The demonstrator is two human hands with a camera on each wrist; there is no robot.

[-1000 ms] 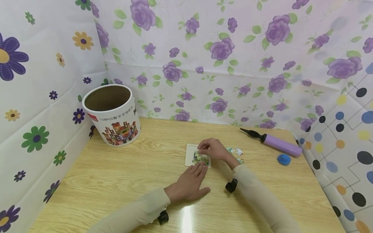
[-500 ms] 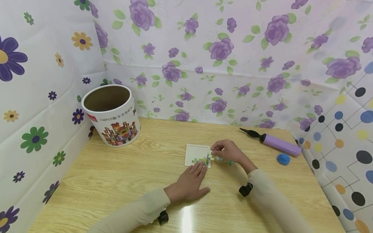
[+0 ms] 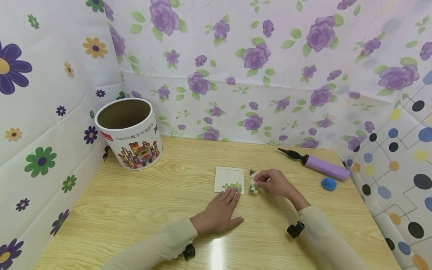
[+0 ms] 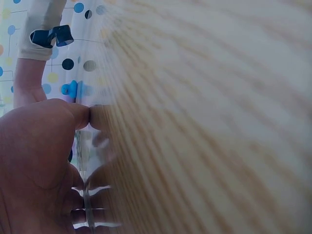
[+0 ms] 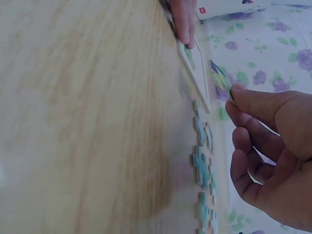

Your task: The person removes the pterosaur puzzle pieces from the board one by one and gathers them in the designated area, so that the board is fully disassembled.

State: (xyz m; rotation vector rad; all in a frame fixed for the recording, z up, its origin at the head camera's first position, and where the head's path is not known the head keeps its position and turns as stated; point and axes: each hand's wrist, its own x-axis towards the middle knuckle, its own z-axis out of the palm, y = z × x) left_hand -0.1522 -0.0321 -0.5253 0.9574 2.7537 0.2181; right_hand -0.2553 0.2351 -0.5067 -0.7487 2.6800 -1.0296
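Two bare hands are seen low over the pale wood-grain tabletop, near its middle. A small green-printed jigsaw piece is pinched between thumb and fingertips of the right hand and is held just right of the square white puzzle tray, close to the tray's right edge but apart from it; in the right wrist view the piece is seen raised off the wood, above a short row of loose blue-green pieces lying beside the tray. The left hand is laid flat, fingers straight, with its fingertips resting at the tray's near edge, where a few green pieces are already seated in the lower right corner. Wide bare wood is left on the near and left sides of the hands. At the far left corner a round white cardboard tub printed with coloured houses is stood upright and open. Toward the right edge a purple hand pump with a black nozzle is laid, with a small blue round lump just in front of it, both well apart from the tray. Flower-printed sheets are hung behind and at the left, a dotted one at the right.
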